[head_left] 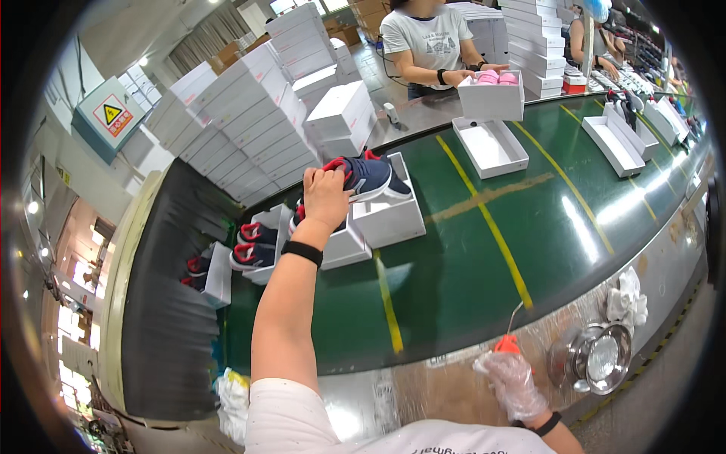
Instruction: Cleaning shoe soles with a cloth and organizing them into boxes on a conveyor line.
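Observation:
My left hand (327, 197) is closed on the collar end of a navy sneaker (368, 176) with a red lining and a pale sole. This sneaker is held tilted over an open white shoebox (392, 221) on the green conveyor belt (454, 261). In a clear plastic glove, my right hand (514, 382) grips a red-orange tool (507, 344) with a thin bent stem, above the near ledge. Most of the tool is hidden by the fingers. Just right of that hand stands a shiny metal bowl (603, 359).
More navy sneakers (253, 246) sit in boxes at the belt's left end, by a black curtain (178, 303). Shoebox stacks (249, 106) rise behind. Across the belt, a co-worker (427, 45) holds a box with pink contents (495, 78). White cloths (628, 299) lie near the bowl.

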Tool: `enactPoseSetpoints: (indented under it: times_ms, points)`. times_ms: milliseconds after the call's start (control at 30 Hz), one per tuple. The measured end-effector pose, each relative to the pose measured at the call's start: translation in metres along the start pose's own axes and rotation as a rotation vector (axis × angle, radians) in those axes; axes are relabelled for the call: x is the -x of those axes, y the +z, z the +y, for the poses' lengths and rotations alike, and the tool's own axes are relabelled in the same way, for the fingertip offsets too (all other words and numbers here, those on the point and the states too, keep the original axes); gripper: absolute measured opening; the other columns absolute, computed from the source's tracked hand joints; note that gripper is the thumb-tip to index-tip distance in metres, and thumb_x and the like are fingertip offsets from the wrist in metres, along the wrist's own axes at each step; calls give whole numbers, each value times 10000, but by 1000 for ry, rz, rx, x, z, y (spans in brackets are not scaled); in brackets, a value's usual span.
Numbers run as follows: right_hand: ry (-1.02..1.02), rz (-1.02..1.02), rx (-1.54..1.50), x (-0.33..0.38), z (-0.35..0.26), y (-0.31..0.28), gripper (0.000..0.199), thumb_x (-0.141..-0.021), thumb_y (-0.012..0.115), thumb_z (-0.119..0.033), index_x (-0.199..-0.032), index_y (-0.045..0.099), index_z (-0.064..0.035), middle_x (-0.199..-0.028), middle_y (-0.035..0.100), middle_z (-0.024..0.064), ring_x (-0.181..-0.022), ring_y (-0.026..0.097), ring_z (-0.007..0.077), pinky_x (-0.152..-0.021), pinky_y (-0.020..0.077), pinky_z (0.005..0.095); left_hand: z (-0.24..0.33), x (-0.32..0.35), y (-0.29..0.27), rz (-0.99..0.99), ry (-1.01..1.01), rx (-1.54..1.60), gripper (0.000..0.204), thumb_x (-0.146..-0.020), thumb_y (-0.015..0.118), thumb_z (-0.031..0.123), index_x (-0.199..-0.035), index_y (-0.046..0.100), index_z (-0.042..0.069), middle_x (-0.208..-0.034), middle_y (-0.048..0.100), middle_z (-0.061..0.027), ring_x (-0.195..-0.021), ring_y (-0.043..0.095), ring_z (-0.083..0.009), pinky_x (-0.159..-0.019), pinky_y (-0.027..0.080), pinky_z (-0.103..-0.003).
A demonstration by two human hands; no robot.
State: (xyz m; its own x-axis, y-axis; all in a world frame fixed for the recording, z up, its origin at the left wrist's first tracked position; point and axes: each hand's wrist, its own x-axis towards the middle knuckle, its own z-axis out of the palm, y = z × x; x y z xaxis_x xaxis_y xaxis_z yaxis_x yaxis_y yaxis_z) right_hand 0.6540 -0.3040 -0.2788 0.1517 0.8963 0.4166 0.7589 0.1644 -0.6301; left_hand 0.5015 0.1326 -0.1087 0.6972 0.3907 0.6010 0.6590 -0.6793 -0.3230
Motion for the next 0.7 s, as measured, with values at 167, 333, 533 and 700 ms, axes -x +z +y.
enactPoseSetpoints:
  times_ms: [167, 333, 533, 700]
  points:
    - [86, 64, -171, -24, 19, 21, 385, -663, 618, 84, -1007, 636, -87, -920, 642, 121, -906, 602, 324, -794, 491, 415, 0, -24, 84, -537, 270, -175, 286, -755, 633, 225, -1008, 620, 95, -998, 638, -88, -1095, 495, -283, -979, 322, -401]
    - [107, 32, -94, -50, 31, 20, 301, -675, 623, 63, -939, 634, -81, -886, 640, 113, -833, 616, 317, -768, 492, 405, -8, -63, 116, -513, 2, 231, 253, -709, 636, 289, -817, 666, 63, -747, 641, -153, -796, 619, -329, -851, 460, -417]
    - [313, 38, -176, -44, 53, 27, 200, -883, 508, -6, -1011, 648, -69, -990, 652, 120, -805, 630, 213, -570, 515, 295, -3, -108, 189, -414, -151, -26, 252, -800, 540, 137, -1012, 636, 38, -1064, 635, -151, -1120, 522, -322, -920, 408, -426]
    - [125, 84, 37, -54, 62, 20, 169, -894, 513, -46, -994, 645, -76, -976, 657, 109, -701, 618, 200, -538, 489, 285, 15, -109, 209, -722, -309, -274, 361, -822, 532, 183, -1156, 614, 73, -1236, 575, -100, -1253, 406, -267, -1035, 236, -459]
